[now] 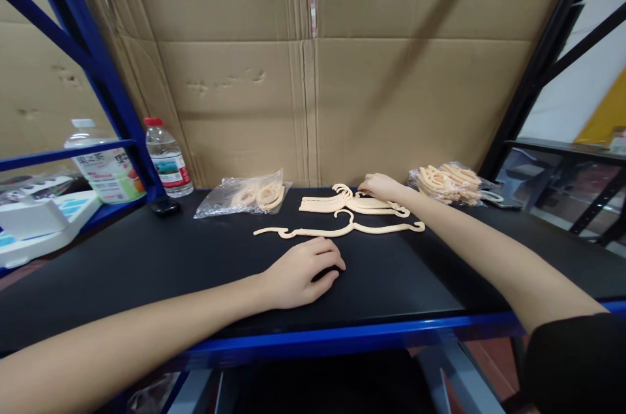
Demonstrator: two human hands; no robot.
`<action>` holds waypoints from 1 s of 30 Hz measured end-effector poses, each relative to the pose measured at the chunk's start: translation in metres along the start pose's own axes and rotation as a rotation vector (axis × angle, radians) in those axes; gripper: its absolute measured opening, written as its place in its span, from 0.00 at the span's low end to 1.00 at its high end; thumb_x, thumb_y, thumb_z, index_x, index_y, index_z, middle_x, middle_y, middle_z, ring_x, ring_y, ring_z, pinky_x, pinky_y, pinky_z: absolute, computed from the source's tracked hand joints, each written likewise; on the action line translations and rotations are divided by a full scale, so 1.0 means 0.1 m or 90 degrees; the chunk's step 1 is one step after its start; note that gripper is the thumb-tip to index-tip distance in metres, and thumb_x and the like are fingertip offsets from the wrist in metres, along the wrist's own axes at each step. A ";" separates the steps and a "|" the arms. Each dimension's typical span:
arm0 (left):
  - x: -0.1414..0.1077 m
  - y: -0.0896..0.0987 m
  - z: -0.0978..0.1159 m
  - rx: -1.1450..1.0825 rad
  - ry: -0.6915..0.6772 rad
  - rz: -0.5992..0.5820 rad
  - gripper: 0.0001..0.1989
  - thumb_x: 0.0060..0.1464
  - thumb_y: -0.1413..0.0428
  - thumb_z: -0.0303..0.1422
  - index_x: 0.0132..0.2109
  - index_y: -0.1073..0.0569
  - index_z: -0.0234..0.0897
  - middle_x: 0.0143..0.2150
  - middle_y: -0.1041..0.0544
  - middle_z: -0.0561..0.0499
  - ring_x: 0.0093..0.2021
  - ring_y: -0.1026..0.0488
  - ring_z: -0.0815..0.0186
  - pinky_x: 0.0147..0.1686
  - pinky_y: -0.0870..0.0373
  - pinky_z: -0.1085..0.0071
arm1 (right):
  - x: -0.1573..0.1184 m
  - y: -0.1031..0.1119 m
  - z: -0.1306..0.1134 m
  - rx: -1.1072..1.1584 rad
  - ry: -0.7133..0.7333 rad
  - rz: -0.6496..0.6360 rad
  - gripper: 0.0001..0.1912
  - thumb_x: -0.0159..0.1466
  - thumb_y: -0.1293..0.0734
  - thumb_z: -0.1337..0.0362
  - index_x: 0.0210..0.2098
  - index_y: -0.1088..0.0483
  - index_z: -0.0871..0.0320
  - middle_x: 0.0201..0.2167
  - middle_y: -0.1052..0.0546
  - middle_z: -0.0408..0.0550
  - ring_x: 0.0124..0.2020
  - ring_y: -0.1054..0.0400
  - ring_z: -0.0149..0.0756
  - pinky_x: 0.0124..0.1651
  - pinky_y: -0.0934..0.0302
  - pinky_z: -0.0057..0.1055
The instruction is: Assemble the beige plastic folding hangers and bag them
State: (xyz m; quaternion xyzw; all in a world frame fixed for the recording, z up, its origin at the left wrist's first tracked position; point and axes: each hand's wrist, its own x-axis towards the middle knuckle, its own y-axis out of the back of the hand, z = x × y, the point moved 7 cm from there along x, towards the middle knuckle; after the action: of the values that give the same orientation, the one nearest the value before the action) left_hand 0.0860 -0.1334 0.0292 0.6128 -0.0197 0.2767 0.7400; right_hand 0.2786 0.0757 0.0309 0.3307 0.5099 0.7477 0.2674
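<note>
A single beige plastic clothes hanger (313, 232) lies flat on the black tabletop, its hook toward the back. Behind it is a stack of several similar hangers (323, 204) with their hooks bunched together. My right hand (383, 187) reaches over the right part of this stack, fingers bent down and closed at a hanger near the hooks; the fingertips are partly hidden. Just in front of the single hanger, my left hand (306, 272) rests on the table. It holds nothing, its fingers loosely bent and the thumb apart.
Clear bags with beige parts lie at back left (244, 195) and back right (447, 182). A red-capped water bottle (167, 160) and a small black object (165, 206) stand at left. Cardboard (235, 94) walls the back; a blue frame bar (342, 334) edges the front.
</note>
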 end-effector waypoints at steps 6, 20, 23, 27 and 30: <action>0.00 0.00 0.01 -0.017 -0.004 0.006 0.11 0.59 0.52 0.27 0.45 0.28 0.36 0.43 0.28 0.45 0.45 0.31 0.62 0.47 0.33 0.66 | -0.03 0.06 0.05 -0.005 0.018 0.067 0.13 0.60 0.40 0.76 0.36 0.24 0.62 0.32 0.23 0.55 0.39 0.36 0.43 0.40 0.43 0.34; 0.03 -0.04 -0.38 -0.771 0.383 0.164 0.24 0.52 0.39 0.37 0.55 0.33 0.36 0.50 0.26 0.41 0.33 0.26 0.70 0.34 0.31 0.71 | -0.70 1.12 -1.29 0.176 0.246 0.461 0.08 0.66 0.39 0.68 0.38 0.27 0.54 0.35 0.28 0.49 0.36 0.36 0.37 0.38 0.39 0.35; 0.02 -0.07 -0.36 -0.822 0.382 0.144 0.21 0.50 0.36 0.35 0.50 0.29 0.33 0.41 0.23 0.45 0.27 0.30 0.75 0.29 0.34 0.76 | -0.77 1.17 -1.67 0.125 0.299 0.455 0.09 0.67 0.40 0.67 0.37 0.27 0.55 0.31 0.27 0.48 0.34 0.36 0.37 0.36 0.41 0.35; -0.01 -0.05 -0.40 -0.819 0.395 0.172 0.20 0.44 0.33 0.33 0.44 0.28 0.31 0.31 0.24 0.50 0.26 0.31 0.75 0.29 0.34 0.77 | -0.70 1.12 -1.67 0.123 0.281 0.437 0.13 0.68 0.43 0.68 0.46 0.29 0.54 0.33 0.26 0.49 0.35 0.35 0.38 0.36 0.39 0.35; -0.04 0.04 -0.48 -0.817 0.406 0.250 0.16 0.44 0.33 0.33 0.38 0.28 0.31 0.31 0.24 0.50 0.28 0.30 0.75 0.31 0.33 0.77 | -0.62 1.00 -1.25 0.169 0.159 0.412 0.15 0.67 0.43 0.68 0.51 0.32 0.57 0.35 0.26 0.51 0.37 0.34 0.40 0.40 0.38 0.37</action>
State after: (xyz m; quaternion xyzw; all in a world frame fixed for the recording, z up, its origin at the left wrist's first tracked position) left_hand 0.0660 -0.0907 0.0194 -0.0646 -0.0706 0.5024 0.8593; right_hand 0.2160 -0.0772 0.0781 0.4128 0.4999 0.7557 -0.0925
